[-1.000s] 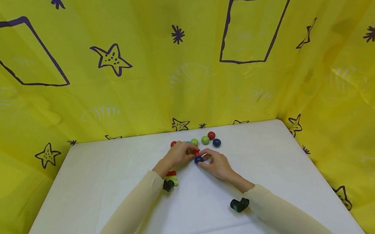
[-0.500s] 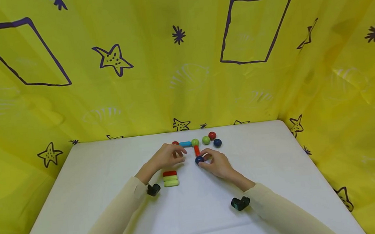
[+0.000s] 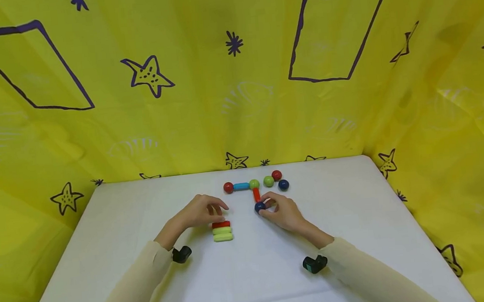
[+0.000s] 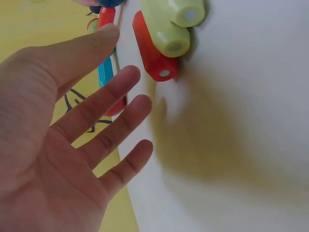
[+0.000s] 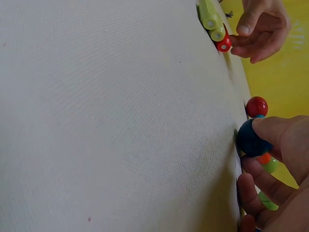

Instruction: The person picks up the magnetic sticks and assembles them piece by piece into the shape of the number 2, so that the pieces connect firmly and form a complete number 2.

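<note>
My right hand [image 3: 285, 213] pinches a dark blue ball [image 3: 259, 207] between thumb and fingers; the right wrist view shows the thumb on that ball [image 5: 252, 139]. From the ball an orange-red rod [image 3: 256, 195] runs back to a green ball [image 3: 254, 184]. A light blue rod [image 3: 241, 186] continues left from there to a red ball [image 3: 228, 187]. Beside a red rod [image 3: 221, 224] hovers my left hand [image 3: 199, 211], fingers loosely spread and holding nothing. Two pale green rods [image 4: 169, 29] lie against that red one, and round metallic discs show in their ends.
Behind the right hand lie a loose green ball [image 3: 268, 181], a red ball [image 3: 276, 175] and a dark blue ball [image 3: 284, 184]. The white table [image 3: 116, 239] meets a yellow patterned curtain [image 3: 196, 126] at its back and sides.
My left hand has let go of the orange-red rod and moved left and toward me, to the loose rods. My right hand keeps its pinch on the dark blue ball.
</note>
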`<state>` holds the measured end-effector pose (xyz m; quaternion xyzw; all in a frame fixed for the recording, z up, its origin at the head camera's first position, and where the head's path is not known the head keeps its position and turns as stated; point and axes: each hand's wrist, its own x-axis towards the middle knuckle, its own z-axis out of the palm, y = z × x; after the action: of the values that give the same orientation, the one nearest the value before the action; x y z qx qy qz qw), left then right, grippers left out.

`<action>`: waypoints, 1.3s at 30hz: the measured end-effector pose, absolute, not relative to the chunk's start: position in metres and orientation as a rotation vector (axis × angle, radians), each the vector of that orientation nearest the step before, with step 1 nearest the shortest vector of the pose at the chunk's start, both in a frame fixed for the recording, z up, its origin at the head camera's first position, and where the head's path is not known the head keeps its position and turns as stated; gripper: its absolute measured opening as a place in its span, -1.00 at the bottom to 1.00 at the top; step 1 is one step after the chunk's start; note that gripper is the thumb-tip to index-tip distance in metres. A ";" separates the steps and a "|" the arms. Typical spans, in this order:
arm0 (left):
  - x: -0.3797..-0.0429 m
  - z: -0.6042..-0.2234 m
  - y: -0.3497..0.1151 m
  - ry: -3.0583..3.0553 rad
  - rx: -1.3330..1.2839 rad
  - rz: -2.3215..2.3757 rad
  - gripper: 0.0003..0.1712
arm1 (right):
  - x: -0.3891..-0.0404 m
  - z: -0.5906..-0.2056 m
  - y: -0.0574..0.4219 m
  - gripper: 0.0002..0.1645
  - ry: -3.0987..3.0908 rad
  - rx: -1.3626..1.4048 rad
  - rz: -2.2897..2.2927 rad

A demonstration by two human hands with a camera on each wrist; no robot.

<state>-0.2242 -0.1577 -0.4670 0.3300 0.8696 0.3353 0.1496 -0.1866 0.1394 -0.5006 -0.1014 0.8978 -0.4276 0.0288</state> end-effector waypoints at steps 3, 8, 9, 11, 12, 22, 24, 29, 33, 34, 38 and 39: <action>-0.221 -0.465 -0.160 2.490 0.959 0.960 -0.73 | -0.186 -0.500 0.141 -0.67 2.768 -0.327 -1.326; -0.217 -0.465 -0.162 2.494 0.908 0.933 -0.74 | -0.185 -0.499 0.143 -0.66 2.771 -0.322 -1.323; -0.216 -0.465 -0.162 2.493 0.912 0.930 -0.74 | -0.185 -0.499 0.143 -0.66 2.772 -0.319 -1.321; -0.215 -0.465 -0.163 2.495 0.914 0.923 -0.73 | -0.185 -0.499 0.144 -0.65 2.772 -0.321 -1.317; -0.215 -0.466 -0.163 2.494 0.916 0.922 -0.73 | -0.185 -0.498 0.144 -0.65 2.772 -0.324 -1.317; -0.216 -0.470 -0.164 2.503 0.982 0.902 -0.73 | -0.187 -0.501 0.144 -0.65 2.778 -0.341 -1.318; -0.217 -0.471 -0.164 2.516 0.983 0.889 -0.74 | -0.187 -0.501 0.144 -0.65 2.776 -0.341 -1.321; -0.218 -0.474 -0.163 2.546 1.018 0.878 -0.78 | -0.187 -0.502 0.142 -0.65 2.771 -0.336 -1.328; -0.219 -0.476 -0.162 2.573 0.978 0.869 -0.80 | -0.187 -0.502 0.142 -0.64 2.772 -0.330 -1.323; -0.219 -0.476 -0.161 2.580 0.963 0.864 -0.80 | -0.187 -0.502 0.141 -0.63 2.772 -0.329 -1.323; -0.221 -0.478 -0.160 2.603 0.900 0.849 -0.78 | -0.187 -0.503 0.141 -0.63 2.778 -0.340 -1.322; -0.222 -0.479 -0.159 2.607 0.890 0.845 -0.78 | -0.187 -0.504 0.141 -0.63 2.779 -0.341 -1.322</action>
<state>-0.2215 -0.1594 -0.4786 0.3062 0.8971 0.2909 0.1295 -0.1867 0.1413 -0.5036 -0.1101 0.8974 -0.4267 0.0227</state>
